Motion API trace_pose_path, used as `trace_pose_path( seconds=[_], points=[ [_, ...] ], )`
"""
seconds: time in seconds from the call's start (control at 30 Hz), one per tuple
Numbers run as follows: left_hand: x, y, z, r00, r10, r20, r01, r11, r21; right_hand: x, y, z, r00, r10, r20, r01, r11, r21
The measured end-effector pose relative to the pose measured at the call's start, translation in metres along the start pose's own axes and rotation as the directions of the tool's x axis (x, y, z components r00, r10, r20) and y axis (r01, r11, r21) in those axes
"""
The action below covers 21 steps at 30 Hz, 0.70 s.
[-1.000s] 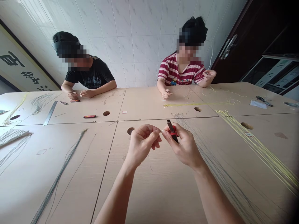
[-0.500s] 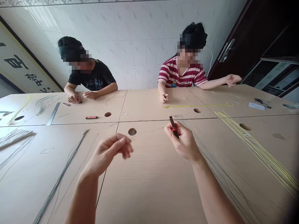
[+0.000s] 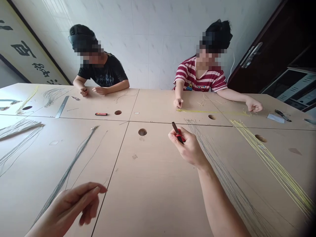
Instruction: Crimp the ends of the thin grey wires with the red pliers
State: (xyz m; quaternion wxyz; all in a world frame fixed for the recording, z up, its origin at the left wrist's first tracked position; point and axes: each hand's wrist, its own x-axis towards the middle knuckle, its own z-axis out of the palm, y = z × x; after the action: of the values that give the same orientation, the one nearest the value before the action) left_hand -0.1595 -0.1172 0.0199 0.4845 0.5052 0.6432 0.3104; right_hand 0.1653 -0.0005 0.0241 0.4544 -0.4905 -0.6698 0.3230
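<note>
1. Red-and-black tool: gripped in the right hand, long axis slanted away and leftward.
2. Grey strand bundle: laid obliquely on the tabletop, beside the nearer left hand; whether anything is pinched there cannot be told.

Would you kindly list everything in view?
Hand tool: 1, black and red, centre
Strand bundles: several, grey and yellow, both sides
Table: 1, pale, centre
Table holes: several, dark, middle
Ruler-like strip: 1, silvery, left
Small stick: 1, red, left
Paper: 1, white, right
Slim tool: 1, dark, right
Co-workers: 2, black and striped shirts, far side
Calligraphy: 1, black, left
Door: 1, dark, right
Left hand: 1, bare, lower left
Right hand: 1, bare, centre, holding tool
</note>
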Motion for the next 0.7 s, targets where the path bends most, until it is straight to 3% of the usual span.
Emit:
trace_pose_path(
  seconds=[0.03,0.1,0.17,0.27,0.3,0.37,0.43,0.5,0.6,0.7],
  points=[
    [0.003,0.003,0.003,0.998,0.023,0.053,-0.024,1.0,0.018,-0.003,-0.002,0.004,0.999,0.028,0.021,-0.029,0.999,0.046],
    [0.013,0.012,0.011,0.997,0.056,0.055,-0.06,0.996,0.068,-0.011,-0.007,0.014,0.987,0.109,0.12,-0.13,0.973,0.19],
    [0.023,0.021,0.02,0.995,0.068,0.066,-0.077,0.988,0.137,-0.025,-0.012,0.028,0.928,0.197,0.316,-0.314,0.869,0.383],
    [0.032,0.037,0.035,0.99,0.115,0.086,-0.131,0.968,0.216,-0.047,-0.016,0.052,0.697,0.203,0.688,-0.669,0.531,0.52],
    [0.033,0.042,0.04,0.987,0.128,0.097,-0.148,0.961,0.235,-0.052,-0.016,0.059,0.639,0.183,0.747,-0.74,0.413,0.532],
    [0.032,0.053,0.049,0.982,0.141,0.127,-0.171,0.946,0.275,-0.058,-0.014,0.069,0.575,0.168,0.801,-0.816,0.184,0.547],
    [0.028,0.063,0.056,0.976,0.147,0.159,-0.191,0.932,0.307,-0.058,-0.01,0.072,0.563,0.156,0.812,-0.822,0.0,0.57],
    [0.024,0.069,0.062,0.967,0.158,0.202,-0.217,0.924,0.316,-0.054,-0.006,0.069,0.588,0.121,0.8,-0.794,-0.106,0.599],
    [0.02,0.072,0.072,0.94,0.177,0.292,-0.268,0.913,0.308,-0.044,-0.004,0.058,0.623,0.044,0.781,-0.769,-0.152,0.621],
    [0.017,0.069,0.081,0.922,0.2,0.332,-0.31,0.894,0.322,-0.034,-0.005,0.044,0.653,0.031,0.757,-0.75,-0.113,0.652]
  ],
)
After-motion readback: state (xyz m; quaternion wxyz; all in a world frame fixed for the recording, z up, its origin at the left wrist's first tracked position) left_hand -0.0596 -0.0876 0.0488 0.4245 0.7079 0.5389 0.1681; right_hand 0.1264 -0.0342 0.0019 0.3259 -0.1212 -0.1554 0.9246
